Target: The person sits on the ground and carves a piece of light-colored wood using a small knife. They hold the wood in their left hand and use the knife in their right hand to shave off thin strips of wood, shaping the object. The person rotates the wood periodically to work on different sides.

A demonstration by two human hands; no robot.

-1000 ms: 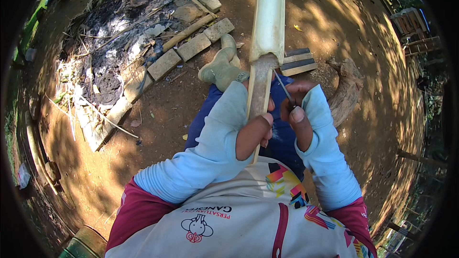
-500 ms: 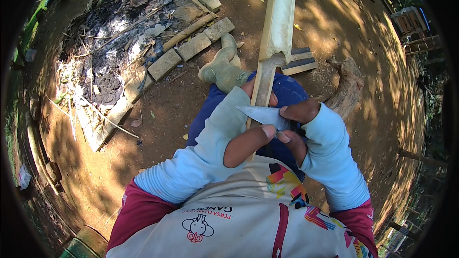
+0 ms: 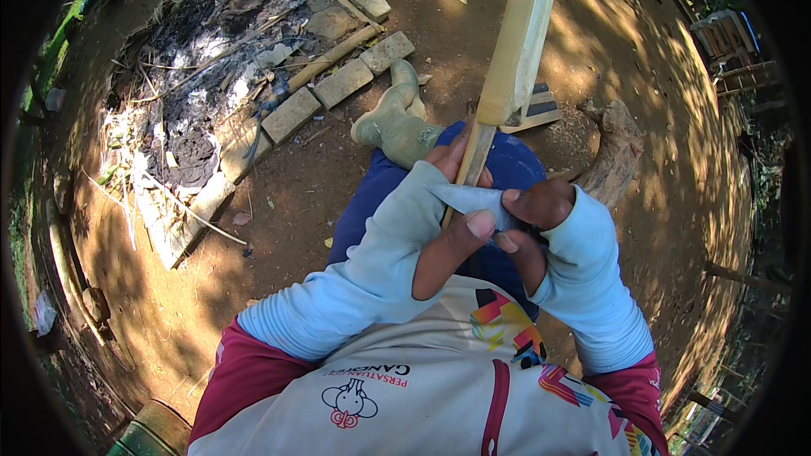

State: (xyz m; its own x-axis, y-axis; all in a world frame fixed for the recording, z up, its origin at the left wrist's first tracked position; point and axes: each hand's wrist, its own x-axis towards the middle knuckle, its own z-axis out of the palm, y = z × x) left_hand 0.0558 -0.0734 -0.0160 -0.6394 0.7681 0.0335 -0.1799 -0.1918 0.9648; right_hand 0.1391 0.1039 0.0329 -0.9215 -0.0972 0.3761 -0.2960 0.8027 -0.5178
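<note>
My left hand (image 3: 448, 255) is closed around the narrow, cut-down lower end of a split bamboo piece (image 3: 517, 42). The wide part of the bamboo points up and away, leaning slightly right. My right hand (image 3: 545, 204) pinches a small knife (image 3: 473, 198) between thumb and fingers. Its pale blade lies across the narrow bamboo, tip to the left. My left thumb presses against the blade near my right fingers. The knife's handle is hidden in my right hand. Pale blue sleeves cover both palms.
A fire pit of ash and charred bits (image 3: 194, 76), edged with bricks (image 3: 345, 83), lies at the far left. My olive boots (image 3: 397, 122) stretch out ahead. Dark-striped wood pieces (image 3: 541, 110) and a gnarled log (image 3: 610, 152) rest on the dirt to the right.
The bamboo has rolled in my left hand: its hollow face showed before, now its outer side and edge show. Its far end has swung right. Both hands and knife shifted slightly right.
</note>
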